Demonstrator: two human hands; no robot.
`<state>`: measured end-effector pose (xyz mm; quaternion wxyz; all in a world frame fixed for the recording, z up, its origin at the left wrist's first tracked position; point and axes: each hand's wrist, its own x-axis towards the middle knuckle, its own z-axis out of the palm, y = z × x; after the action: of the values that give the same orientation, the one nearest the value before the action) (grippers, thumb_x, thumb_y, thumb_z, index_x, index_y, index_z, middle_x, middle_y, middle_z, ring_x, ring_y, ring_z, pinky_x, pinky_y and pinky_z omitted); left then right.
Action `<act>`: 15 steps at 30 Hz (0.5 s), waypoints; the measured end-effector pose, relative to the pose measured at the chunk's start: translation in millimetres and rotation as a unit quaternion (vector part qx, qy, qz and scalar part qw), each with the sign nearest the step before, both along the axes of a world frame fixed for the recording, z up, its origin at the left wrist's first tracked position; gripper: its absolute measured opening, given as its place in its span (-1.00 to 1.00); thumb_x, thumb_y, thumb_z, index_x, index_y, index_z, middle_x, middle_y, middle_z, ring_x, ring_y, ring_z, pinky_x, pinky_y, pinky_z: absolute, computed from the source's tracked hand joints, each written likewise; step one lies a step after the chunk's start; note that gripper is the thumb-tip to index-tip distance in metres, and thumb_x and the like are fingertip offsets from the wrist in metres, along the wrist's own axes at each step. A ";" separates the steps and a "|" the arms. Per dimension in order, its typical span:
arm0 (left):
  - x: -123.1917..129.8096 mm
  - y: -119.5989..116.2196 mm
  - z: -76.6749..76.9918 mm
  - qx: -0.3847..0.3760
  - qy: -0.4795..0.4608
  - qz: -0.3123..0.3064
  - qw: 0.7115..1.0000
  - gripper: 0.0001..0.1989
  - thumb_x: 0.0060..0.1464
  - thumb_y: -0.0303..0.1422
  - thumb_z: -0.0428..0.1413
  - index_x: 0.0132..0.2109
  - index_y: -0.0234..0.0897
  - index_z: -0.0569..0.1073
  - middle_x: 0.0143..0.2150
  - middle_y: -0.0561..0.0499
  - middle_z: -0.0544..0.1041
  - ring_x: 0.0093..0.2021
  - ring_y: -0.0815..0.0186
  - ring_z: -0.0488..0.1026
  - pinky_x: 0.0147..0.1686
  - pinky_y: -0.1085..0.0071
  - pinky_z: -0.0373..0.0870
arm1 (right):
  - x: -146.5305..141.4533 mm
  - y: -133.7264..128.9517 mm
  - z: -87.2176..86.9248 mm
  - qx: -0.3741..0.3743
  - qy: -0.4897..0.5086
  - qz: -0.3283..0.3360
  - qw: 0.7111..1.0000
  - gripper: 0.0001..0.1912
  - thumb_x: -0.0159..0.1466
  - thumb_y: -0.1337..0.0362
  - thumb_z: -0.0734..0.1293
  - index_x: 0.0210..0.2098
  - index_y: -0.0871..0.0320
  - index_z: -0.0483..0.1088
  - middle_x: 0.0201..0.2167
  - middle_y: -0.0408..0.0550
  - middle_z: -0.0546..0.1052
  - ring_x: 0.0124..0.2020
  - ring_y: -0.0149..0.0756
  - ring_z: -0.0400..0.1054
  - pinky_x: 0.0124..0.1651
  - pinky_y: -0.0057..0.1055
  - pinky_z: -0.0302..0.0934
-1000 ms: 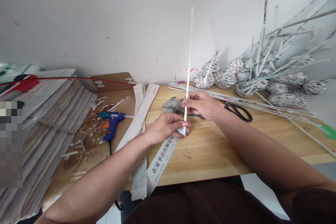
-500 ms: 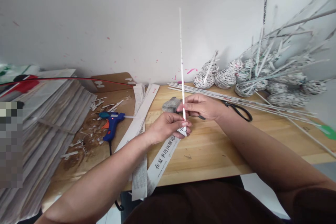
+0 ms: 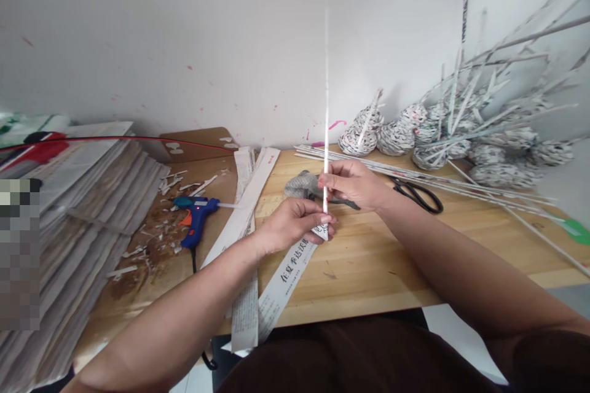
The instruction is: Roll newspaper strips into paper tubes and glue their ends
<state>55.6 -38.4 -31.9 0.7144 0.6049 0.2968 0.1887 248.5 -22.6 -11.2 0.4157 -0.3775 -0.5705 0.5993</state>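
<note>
A thin white paper tube (image 3: 327, 116) stands nearly upright between my hands, its top blurred against the wall. My right hand (image 3: 348, 184) pinches it partway up its lower part. Lower down, my left hand (image 3: 295, 221) is closed on the tube's bottom end, where a printed newspaper strip (image 3: 295, 273) wraps round it. That strip runs down to the left over the table's front edge. Behind my hands lies a grey cloth-like thing (image 3: 302, 184), partly hidden.
Left are a blue glue gun (image 3: 196, 221), paper scraps (image 3: 136, 252), a tall newspaper stack (image 3: 101, 215) and cut newspaper strips (image 3: 249, 196). Right are black-handled scissors (image 3: 421, 196), several long paper tubes (image 3: 415, 175) and woven paper shapes (image 3: 396, 135) along the wall.
The paper tube has shifted slightly right and stands straighter. The printed strip has been drawn up a little towards my left hand, its characters moved.
</note>
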 end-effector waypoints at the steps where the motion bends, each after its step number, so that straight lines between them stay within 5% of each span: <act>1: -0.1 0.1 -0.1 -0.002 -0.001 0.001 1.000 -0.67 0.06 -0.17 0.19 -0.17 -0.37 0.56 -0.27 -0.13 0.59 -0.25 0.25 0.55 -0.30 0.36 0.53 | 0.8 -0.1 0.1 -0.007 -0.003 0.026 1.000 -0.69 0.15 0.07 0.42 -0.36 0.24 0.49 -0.58 -0.13 0.44 -0.57 -0.49 0.27 -0.62 -0.59 0.01; 4: -0.4 0.0 -0.1 -0.006 -0.004 -0.001 1.000 -0.67 0.06 -0.17 0.19 -0.17 -0.37 0.56 -0.26 -0.14 0.59 -0.23 0.23 0.55 -0.30 0.36 0.54 | 1.6 0.1 -0.4 -0.019 -0.016 0.092 0.995 -0.69 0.20 0.09 0.39 -0.31 0.26 0.52 -0.54 -0.08 0.47 -0.56 -0.49 0.28 -0.62 -0.59 0.00; 10: -0.4 -1.1 0.5 -0.012 -0.004 -0.008 1.000 -0.65 0.04 -0.15 0.20 -0.16 -0.37 0.57 -0.25 -0.16 0.59 -0.22 0.22 0.55 -0.30 0.36 0.53 | 0.5 1.5 -1.9 -0.013 0.037 0.008 0.999 -0.71 0.11 0.12 0.47 -0.44 0.24 0.46 -0.60 -0.14 0.44 -0.61 -0.50 0.27 -0.66 -0.60 -0.06; 15: -0.1 -0.9 -1.1 -0.021 -0.015 -0.001 1.000 -0.64 0.03 -0.14 0.22 -0.16 -0.37 0.57 -0.25 -0.15 0.59 -0.23 0.20 0.55 -0.30 0.34 0.53 | 5.9 0.6 0.1 -0.041 -0.022 0.147 0.988 -0.72 0.17 0.13 0.42 -0.32 0.27 0.52 -0.53 -0.08 0.50 -0.57 -0.50 0.30 -0.62 -0.59 0.01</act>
<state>55.5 -39.2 -33.0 0.7314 0.5873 0.2890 0.1913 254.4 -22.0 -11.0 0.2946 -0.3192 -0.6037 0.6684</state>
